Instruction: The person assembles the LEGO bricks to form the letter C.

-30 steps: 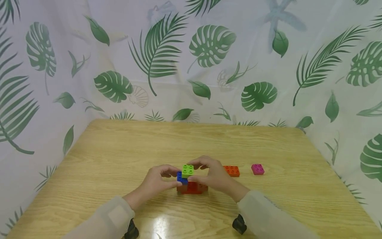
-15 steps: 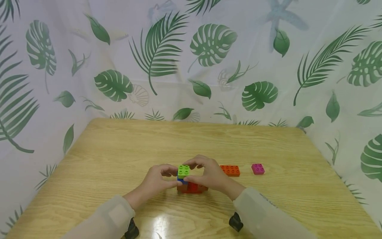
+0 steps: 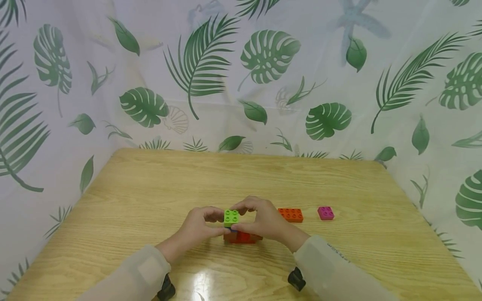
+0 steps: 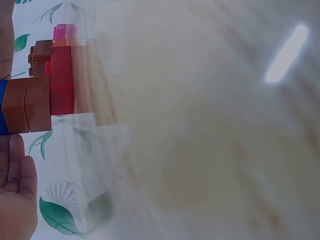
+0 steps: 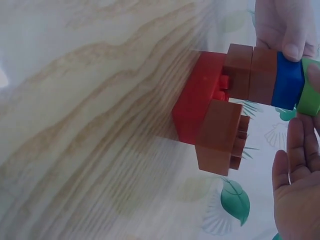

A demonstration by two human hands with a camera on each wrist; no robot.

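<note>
A small toy-brick build stands on the table in front of me. In the right wrist view, a red brick (image 5: 194,97) forms its base. A brown brick (image 5: 218,132) sits on its right end, and two brown bricks are stacked on the left end, topped by a blue brick (image 5: 288,82). On the blue one lies a lime-green brick (image 3: 231,218). My left hand (image 3: 197,225) pinches the blue brick from the left, thumb on its near side. From the right, my right hand (image 3: 265,217) pinches the green brick between thumb and fingers.
An orange brick (image 3: 291,215) with two rows of studs lies just behind my right hand. Further right is a pink brick (image 3: 325,213). The wooden table (image 3: 150,179) ends at a leaf-printed curtain (image 3: 278,138).
My right hand has moved left and slightly down with the green brick, from partly over the blue brick to squarely on top of it. The left hand has stayed in place.
</note>
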